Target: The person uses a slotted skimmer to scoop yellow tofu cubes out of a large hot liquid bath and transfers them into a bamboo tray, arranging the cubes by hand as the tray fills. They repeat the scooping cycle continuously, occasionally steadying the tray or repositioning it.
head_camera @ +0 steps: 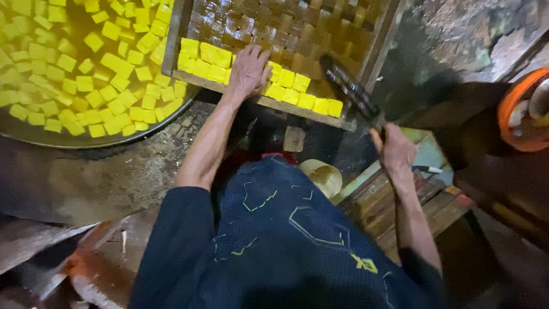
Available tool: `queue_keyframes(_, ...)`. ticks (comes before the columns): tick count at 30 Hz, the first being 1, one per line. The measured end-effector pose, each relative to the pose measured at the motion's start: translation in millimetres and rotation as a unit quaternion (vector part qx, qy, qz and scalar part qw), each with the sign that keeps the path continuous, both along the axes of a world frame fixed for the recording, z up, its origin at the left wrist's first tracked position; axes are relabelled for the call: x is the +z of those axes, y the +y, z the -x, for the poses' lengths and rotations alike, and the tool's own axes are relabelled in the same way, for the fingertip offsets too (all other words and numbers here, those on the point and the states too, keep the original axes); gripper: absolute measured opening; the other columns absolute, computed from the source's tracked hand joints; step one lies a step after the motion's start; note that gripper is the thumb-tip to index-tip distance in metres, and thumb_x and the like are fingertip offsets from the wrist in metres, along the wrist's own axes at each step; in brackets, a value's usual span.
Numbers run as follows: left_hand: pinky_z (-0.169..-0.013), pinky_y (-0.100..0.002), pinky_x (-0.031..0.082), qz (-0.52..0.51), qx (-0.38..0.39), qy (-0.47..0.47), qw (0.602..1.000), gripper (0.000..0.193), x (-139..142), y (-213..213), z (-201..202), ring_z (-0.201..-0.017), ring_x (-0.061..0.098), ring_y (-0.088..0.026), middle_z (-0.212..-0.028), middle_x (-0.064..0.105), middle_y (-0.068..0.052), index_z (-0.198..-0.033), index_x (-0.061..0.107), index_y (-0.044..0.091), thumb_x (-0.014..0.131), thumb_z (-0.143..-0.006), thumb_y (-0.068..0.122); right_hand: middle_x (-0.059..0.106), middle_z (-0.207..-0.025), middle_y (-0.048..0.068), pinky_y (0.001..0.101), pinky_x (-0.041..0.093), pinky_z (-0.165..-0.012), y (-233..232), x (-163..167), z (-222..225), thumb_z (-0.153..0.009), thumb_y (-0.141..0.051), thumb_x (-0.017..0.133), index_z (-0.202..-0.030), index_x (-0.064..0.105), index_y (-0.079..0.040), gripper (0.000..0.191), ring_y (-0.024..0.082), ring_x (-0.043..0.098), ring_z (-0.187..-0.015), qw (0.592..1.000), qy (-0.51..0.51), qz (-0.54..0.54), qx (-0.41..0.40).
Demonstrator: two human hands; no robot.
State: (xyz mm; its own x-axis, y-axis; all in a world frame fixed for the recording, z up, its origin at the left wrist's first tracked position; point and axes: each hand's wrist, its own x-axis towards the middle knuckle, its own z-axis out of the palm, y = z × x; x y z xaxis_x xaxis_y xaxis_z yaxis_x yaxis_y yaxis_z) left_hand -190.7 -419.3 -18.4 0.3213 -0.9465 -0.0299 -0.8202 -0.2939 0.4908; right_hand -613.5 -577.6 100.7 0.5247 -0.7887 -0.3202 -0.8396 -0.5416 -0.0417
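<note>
My left hand (pixel 247 71) lies flat, fingers spread, on a row of yellow tofu cubes (pixel 207 63) along the near edge of a woven bamboo tray (pixel 269 23) with a wooden frame. More yellow cubes (pixel 311 98) continue to the right of the hand. My right hand (pixel 394 151) grips the handle of a long dark slotted scoop (pixel 350 91), which points up and left over the tray's right corner. I wear a dark blue shirt with thin yellow lines.
A large round metal basin (pixel 34 134) at the upper left holds yellow liquid with many floating tofu cubes (pixel 86 74). A pale yellow cup (pixel 323 174) sits below the tray. Wooden slats (pixel 400 200) lie at right; an orange-rimmed container (pixel 517 111) stands far right.
</note>
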Motion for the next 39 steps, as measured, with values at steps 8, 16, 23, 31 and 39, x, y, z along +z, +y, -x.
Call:
queue_keyframes(8,-0.111,-0.061,0.033,0.106,0.008,-0.152,0.983,0.047,2.8,89.7,6.2,-0.133,0.050,-0.036,-0.142,0.056,-0.020,-0.129,0.063,0.003,0.066,-0.091,0.031,0.073,-0.097,0.016,0.0442,0.054,-0.071,33.7,22.7,-55.4,-0.099,-0.036,0.075,-0.109,0.071,-0.007,0.031,0.037,0.069,-0.084,0.973,-0.174,0.115,0.095)
queue_keyframes(16,-0.119,-0.058,0.034,0.093,0.467,-0.051,0.878,0.048,-4.8,285.6,-74.9,-0.142,0.041,-0.043,-0.149,0.051,-0.021,-0.137,0.059,0.001,0.069,-0.097,0.027,0.063,-0.079,0.003,0.0297,0.046,-0.061,154.8,-76.1,-341.6,-0.103,-0.032,0.063,-0.108,0.072,0.000,0.033,0.011,0.055,-0.069,0.833,-0.366,-0.415,0.025)
queue_keyframes(23,-0.119,-0.061,0.027,0.040,0.474,-0.075,0.876,0.063,-18.9,359.2,-81.8,-0.149,0.030,-0.045,-0.160,0.036,-0.024,-0.141,0.055,-0.002,0.067,-0.095,0.039,0.070,-0.066,0.011,0.0375,0.053,-0.061,273.4,-128.9,-513.8,-0.099,-0.043,0.065,-0.086,0.073,0.003,0.048,0.020,0.069,-0.062,0.903,-0.224,-0.348,0.112)
queue_keyframes(31,-0.118,-0.060,0.029,0.029,0.498,0.017,0.866,0.065,-31.6,371.1,-97.9,-0.150,0.028,-0.045,-0.161,0.033,-0.025,-0.143,0.052,0.000,0.065,-0.096,0.042,0.072,-0.069,0.017,0.0420,0.055,-0.060,331.7,-163.2,-599.1,-0.096,-0.046,0.063,-0.085,0.071,0.004,0.051,0.027,0.072,-0.061,0.912,-0.171,-0.371,0.037)
queue_keyframes(39,-0.114,-0.060,0.031,0.027,0.505,0.057,0.861,0.067,-41.9,378.8,-104.4,-0.149,0.030,-0.045,-0.160,0.034,-0.024,-0.145,0.051,0.001,0.064,-0.095,0.044,0.073,-0.084,0.020,0.0529,0.052,-0.072,306.2,-178.5,-716.1,-0.093,-0.050,0.066,-0.096,0.070,-0.005,0.045,0.041,0.070,-0.082,0.956,-0.158,-0.162,0.188)
